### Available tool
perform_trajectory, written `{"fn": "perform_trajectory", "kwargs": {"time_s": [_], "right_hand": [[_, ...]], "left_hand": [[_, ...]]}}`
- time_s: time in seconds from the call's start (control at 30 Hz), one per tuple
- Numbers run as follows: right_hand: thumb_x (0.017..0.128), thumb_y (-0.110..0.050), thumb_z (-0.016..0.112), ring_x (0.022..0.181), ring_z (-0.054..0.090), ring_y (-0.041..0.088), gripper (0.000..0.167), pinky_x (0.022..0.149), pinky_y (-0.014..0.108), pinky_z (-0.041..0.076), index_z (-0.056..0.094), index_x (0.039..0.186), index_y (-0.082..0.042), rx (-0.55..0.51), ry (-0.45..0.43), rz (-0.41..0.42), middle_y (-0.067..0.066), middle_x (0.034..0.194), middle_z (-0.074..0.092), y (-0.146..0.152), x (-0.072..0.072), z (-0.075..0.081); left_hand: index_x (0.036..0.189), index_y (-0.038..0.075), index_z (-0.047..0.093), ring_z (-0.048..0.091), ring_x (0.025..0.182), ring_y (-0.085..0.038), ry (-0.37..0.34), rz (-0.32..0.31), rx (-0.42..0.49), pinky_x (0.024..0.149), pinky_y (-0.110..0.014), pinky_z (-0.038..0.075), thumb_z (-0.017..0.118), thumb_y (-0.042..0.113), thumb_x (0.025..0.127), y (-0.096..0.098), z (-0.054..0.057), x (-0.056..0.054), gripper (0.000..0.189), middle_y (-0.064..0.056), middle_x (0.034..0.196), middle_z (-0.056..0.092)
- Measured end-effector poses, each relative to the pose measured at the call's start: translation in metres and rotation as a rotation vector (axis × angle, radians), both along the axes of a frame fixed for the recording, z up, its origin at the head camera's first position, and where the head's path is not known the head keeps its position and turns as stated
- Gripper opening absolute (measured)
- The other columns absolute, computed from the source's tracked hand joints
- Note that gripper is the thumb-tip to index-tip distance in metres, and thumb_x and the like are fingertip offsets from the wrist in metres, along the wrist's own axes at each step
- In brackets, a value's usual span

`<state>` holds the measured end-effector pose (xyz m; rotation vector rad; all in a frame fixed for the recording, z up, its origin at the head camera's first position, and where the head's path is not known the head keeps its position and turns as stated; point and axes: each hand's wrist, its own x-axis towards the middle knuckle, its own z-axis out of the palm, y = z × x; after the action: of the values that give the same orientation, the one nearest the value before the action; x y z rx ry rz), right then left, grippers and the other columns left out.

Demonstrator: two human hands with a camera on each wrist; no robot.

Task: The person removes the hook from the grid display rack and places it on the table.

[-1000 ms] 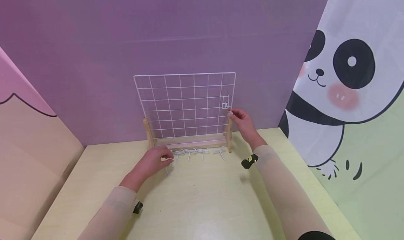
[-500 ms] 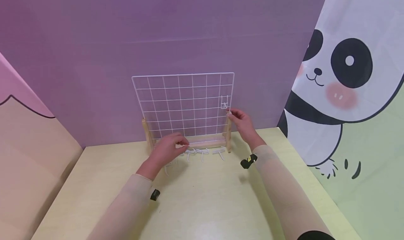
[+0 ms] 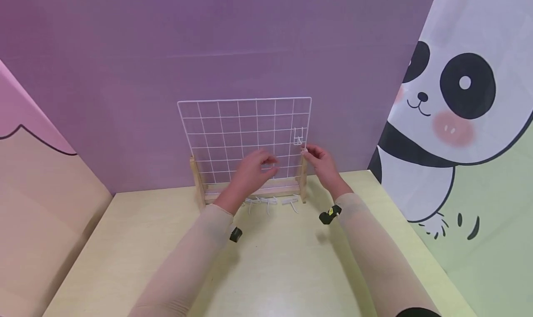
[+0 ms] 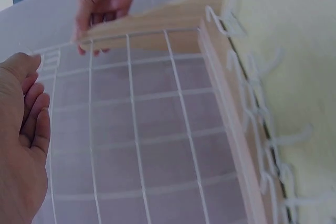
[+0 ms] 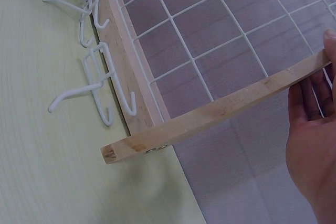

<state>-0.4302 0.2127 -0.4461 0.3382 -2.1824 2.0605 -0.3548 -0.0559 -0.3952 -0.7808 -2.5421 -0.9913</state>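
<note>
A white wire grid panel (image 3: pixel 250 122) stands upright in a wooden stand (image 3: pixel 195 178). My right hand (image 3: pixel 325 166) grips the top of the stand's right upright (image 5: pixel 226 106), thumb in front and fingers behind. In front of the grid's lower middle hovers my left hand (image 3: pixel 254 171), fingers loosely bent, a gap between thumb and fingertips, nothing seen in it. One white wire hook (image 3: pixel 298 136) hangs on the grid near its right edge, above the right hand. Several more white hooks (image 3: pixel 290 200) lie along the stand's base; the left arm hides some.
The stand is at the back of a pale wooden table (image 3: pixel 266 270), close to a purple backdrop (image 3: pixel 250 39). A panda picture (image 3: pixel 449 122) covers the right side wall. In the right wrist view a hook (image 5: pixel 97 82) leans against the base bar.
My left hand has moved right and up, from the left end of the hook row to before the grid. The right hand stays on the upright.
</note>
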Motion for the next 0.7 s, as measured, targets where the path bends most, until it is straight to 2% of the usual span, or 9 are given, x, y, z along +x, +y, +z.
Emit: {"fn": "perform_trajectory", "kwargs": {"time_s": [0.17,0.33,0.5,0.7], "right_hand": [[0.112,-0.024,0.069,0.128,0.059,0.02,0.041,0.122,0.042,0.044,0.066,0.147,-0.003,0.005,0.0,0.001,0.014,0.146,0.067,0.002,0.0,-0.003],[0.112,-0.022,0.068,0.125,0.06,0.02,0.039,0.121,0.043,0.046,0.067,0.146,-0.003,0.0,-0.005,0.006,0.009,0.139,0.068,0.002,0.002,-0.003],[0.113,-0.023,0.068,0.125,0.059,0.02,0.038,0.121,0.042,0.046,0.067,0.146,-0.004,0.001,-0.007,0.01,0.006,0.136,0.068,0.001,0.003,-0.001],[0.113,-0.023,0.067,0.126,0.06,0.019,0.041,0.121,0.042,0.045,0.065,0.148,-0.002,0.007,0.007,0.019,0.009,0.138,0.068,0.001,0.001,0.0]], "left_hand": [[0.124,0.004,0.077,0.072,0.119,-0.031,0.048,0.009,0.075,0.105,-0.045,0.059,0.082,0.017,0.102,0.025,0.011,-0.007,0.025,-0.012,0.12,0.073],[0.125,0.002,0.075,0.071,0.118,-0.028,0.117,0.033,0.151,0.107,-0.039,0.058,0.085,0.016,0.1,0.044,0.016,-0.013,0.029,-0.01,0.12,0.07],[0.126,0.003,0.074,0.069,0.12,-0.027,0.152,0.029,0.195,0.107,-0.036,0.058,0.086,0.015,0.1,0.055,0.019,-0.018,0.031,-0.011,0.123,0.069],[0.125,-0.001,0.073,0.068,0.121,-0.028,0.17,0.0,0.22,0.108,-0.034,0.057,0.085,0.012,0.1,0.063,0.021,-0.022,0.031,-0.013,0.123,0.069]]}}
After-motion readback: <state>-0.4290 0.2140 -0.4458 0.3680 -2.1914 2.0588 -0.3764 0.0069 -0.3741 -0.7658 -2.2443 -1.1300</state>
